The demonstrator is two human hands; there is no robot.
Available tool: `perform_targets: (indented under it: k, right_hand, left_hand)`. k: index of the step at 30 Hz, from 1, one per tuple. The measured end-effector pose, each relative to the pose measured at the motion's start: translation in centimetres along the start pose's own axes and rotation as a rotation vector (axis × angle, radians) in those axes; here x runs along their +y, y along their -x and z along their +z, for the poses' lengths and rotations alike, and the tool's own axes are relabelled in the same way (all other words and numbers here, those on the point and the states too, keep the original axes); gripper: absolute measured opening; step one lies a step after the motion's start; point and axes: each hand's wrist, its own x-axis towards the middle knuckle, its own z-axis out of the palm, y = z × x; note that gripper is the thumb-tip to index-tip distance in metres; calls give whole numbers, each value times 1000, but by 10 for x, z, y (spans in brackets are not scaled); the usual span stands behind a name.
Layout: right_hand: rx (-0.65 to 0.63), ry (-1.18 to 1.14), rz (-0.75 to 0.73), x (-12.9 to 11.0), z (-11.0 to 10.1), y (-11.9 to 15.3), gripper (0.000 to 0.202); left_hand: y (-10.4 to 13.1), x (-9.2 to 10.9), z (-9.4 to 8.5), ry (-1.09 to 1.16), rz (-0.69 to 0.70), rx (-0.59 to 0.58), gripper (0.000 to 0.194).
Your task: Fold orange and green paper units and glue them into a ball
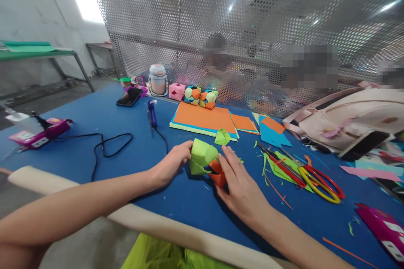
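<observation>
Between us, clamped at the left edge by our left hand (173, 163) and at the orange right side by our right hand (243, 187), sits a green-and-orange paper shape (201, 155) near the desk's (78, 113) front edge. From it, we see stacked sheets (202, 115) at twelve o'clock, scissors (318, 183) at three, a glue gun (152, 114) at ten.

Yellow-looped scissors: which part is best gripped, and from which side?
Probably the yellow loop, from the near right, with the right hand once it lets go of the folded paper. The scissors lie with that loop toward the near right and the blade end pointing away to the left, among green scraps.
</observation>
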Motion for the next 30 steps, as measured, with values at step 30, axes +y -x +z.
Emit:
perform_targets:
  k: [30]
  right_hand:
    - [-14,-265,163,1,4,-6,55]
  left_hand:
    - [-3,6,5,308,-163,154,28]
